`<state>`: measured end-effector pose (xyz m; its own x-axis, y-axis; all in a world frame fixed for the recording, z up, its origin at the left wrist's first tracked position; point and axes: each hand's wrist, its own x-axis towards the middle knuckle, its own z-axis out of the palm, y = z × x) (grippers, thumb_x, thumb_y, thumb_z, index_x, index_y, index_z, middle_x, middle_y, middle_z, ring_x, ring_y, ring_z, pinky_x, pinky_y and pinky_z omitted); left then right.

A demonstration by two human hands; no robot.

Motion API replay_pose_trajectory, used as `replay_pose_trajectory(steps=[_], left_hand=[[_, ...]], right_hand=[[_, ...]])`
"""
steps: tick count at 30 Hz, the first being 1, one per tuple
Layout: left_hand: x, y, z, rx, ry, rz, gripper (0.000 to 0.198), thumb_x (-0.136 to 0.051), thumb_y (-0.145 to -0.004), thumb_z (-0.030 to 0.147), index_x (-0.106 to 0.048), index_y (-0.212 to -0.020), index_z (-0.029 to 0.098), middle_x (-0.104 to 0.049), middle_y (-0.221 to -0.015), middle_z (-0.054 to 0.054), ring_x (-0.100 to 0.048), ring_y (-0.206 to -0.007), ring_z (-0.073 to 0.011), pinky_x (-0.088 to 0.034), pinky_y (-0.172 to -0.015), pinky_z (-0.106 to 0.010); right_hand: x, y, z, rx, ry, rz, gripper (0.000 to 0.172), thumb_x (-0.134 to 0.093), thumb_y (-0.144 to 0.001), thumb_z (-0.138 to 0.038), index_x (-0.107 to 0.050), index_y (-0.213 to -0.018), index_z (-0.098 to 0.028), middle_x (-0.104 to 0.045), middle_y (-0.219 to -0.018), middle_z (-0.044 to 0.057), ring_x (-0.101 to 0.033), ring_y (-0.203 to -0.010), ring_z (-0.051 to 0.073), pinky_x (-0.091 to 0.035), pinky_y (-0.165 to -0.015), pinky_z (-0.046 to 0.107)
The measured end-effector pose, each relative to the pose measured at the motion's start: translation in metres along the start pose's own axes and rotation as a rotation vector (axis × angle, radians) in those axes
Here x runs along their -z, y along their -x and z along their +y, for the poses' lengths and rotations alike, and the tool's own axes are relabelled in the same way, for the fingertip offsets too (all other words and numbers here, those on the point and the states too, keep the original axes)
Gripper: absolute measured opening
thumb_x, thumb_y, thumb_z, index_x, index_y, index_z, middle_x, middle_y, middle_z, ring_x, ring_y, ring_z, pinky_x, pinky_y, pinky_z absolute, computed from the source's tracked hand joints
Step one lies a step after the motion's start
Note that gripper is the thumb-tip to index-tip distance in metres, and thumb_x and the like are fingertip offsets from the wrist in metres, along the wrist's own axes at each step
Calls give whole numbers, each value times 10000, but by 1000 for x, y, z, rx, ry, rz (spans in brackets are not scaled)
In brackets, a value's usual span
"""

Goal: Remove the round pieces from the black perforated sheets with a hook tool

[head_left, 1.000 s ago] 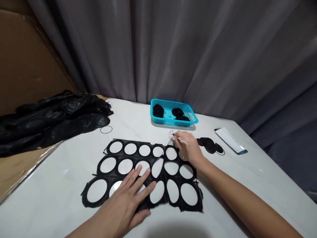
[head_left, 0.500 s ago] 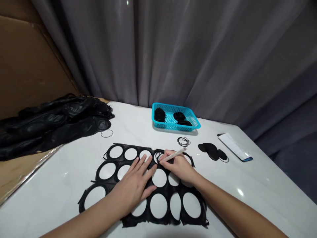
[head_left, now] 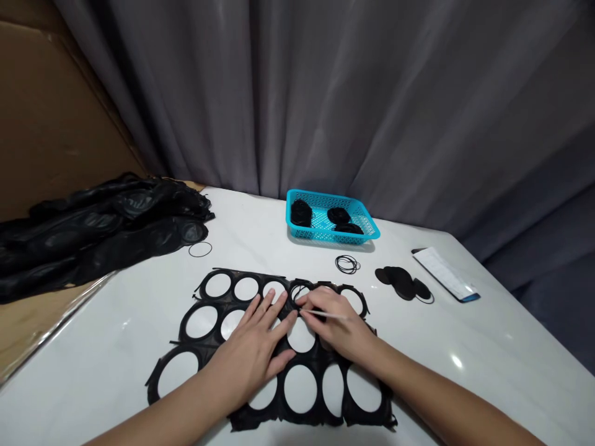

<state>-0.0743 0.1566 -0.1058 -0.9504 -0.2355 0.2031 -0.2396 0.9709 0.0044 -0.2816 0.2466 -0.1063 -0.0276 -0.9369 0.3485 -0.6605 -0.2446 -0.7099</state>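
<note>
A black rubber sheet [head_left: 274, 317] with rows of round holes lies flat on the white table. My left hand [head_left: 253, 344] rests on its middle, fingers spread, pressing it down. My right hand [head_left: 341, 322] pinches a slim, pale, stick-like tool [head_left: 328, 314], its tip at the rim of a hole in the far row. A thin black strand [head_left: 299, 296] curves inside that hole beside my right fingertips. Whether my fingers also grip the strand is hidden.
Beyond the sheet stands a blue basket [head_left: 325, 238] holding black bundles. Thin black rings [head_left: 348, 264] lie nearer, with black discs [head_left: 403, 284] and a white packet [head_left: 445, 274] to the right. Black sheets [head_left: 102, 229] are heaped at left near cardboard [head_left: 60, 118]. A grey curtain [head_left: 307, 93] hangs behind.
My right hand has turned, swinging the tool from pointing up and right to lying nearly level, its tip lower at the hole's near rim. My left hand stays put.
</note>
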Motion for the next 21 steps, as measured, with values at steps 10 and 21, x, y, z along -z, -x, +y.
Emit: replay_pose_trajectory(steps=[10, 21], left_hand=[[2, -1, 1, 49, 29, 25, 539, -631, -935, 445, -519, -1434, 275, -329, -1581, -128, -223, -1453, -465, -338, -1095, -640], [18, 35, -22, 23, -85, 73, 543, -555, -983, 422, -499, -1432, 121, -416, -1520, -174, -417, -1400, -324, -419, -1107, -492]], right_hand=[[68, -49, 48, -97, 393, 387, 159, -455, -929, -204, -532, -791, -189, -656, -844, 89, -582, -799, 241, -387, -769, 350], [0, -55, -20, -258, -186, 5, 141, -589, -866, -242, -574, -736, -190, -699, -835, 5, -620, -797, 174, -415, -715, 274]])
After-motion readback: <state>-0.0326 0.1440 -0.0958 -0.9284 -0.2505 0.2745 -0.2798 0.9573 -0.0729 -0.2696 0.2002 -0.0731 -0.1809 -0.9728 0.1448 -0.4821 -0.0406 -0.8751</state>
